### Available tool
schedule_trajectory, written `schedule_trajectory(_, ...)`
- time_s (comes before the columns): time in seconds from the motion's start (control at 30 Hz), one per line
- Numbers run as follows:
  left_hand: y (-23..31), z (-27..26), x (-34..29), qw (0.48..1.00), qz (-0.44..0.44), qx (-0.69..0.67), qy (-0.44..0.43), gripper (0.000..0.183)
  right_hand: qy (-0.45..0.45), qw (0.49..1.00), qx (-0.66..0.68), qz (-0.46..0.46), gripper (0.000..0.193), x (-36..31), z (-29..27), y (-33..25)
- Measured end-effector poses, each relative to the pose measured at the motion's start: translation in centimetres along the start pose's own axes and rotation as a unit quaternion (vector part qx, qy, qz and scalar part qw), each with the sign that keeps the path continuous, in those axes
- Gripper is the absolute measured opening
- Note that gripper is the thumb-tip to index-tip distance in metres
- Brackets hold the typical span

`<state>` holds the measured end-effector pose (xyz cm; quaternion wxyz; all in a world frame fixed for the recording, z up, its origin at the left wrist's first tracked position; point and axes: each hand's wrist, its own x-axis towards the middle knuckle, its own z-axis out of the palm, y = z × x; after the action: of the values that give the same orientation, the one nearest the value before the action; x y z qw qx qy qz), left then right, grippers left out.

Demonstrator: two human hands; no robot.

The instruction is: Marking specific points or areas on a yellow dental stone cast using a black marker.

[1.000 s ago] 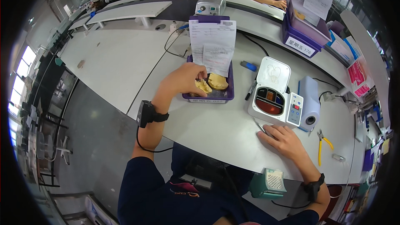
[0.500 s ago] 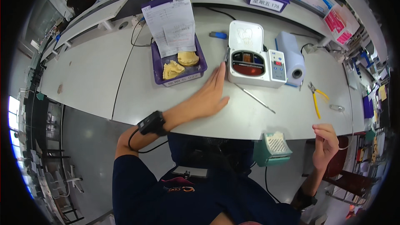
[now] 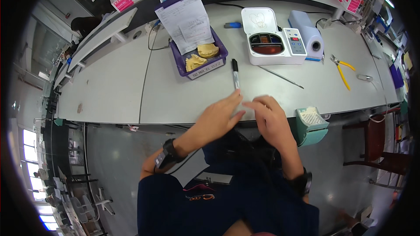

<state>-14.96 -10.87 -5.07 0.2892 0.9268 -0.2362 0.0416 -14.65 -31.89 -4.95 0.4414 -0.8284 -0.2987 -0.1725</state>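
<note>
1. Two yellow dental casts sit in a purple tray on the desk.
2. Left hand: nearly flat, gripping nothing visible; fingertips meet the marker's near end, contact unclear.
3. Right hand: half open, fingers bent, seemingly empty.
4. Metal probe lies before the white wax heater.

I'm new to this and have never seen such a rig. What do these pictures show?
There is no robot: these are a person's bare left hand and right hand. A wide camera worn on the head looks down, so straight edges bend. On the table are a purple tray with paper and two yellow casts, a black marker, a metal tool, a white device and pliers. The left hand is at the marker's near end, perhaps touching it; the right is loosely curled. Neither clearly holds anything.
</note>
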Motion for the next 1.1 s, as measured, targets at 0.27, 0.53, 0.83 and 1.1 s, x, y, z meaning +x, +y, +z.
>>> schedule_trajectory(0.27, -3.0, -3.5, -2.4, 0.991, -0.007, -0.106, 0.078, 0.042, -0.137, 0.982, -0.122, -0.037, 0.028, 2.7, 3.9, 2.7)
schedule_trajectory(0.53, -5.2, -2.4, 1.0, 0.995, 0.080, -0.038, 0.053, 0.051, 0.060, 0.895, 0.414, 0.157, 0.013, 2.4, 7.0, 1.3)
schedule_trajectory(0.83, -6.3, 0.3, 1.9, 0.991, 0.045, -0.100, 0.077, 0.033, 0.010, 0.975, 0.186, 0.124, 0.014, 4.3, 7.6, 1.3)
schedule_trajectory(1.1, -8.1, 1.1, 1.2, 0.992, 0.120, 0.007, 0.033, 0.021, -0.061, 0.979, 0.133, -0.145, 0.033, 3.9, 7.7, 2.7)
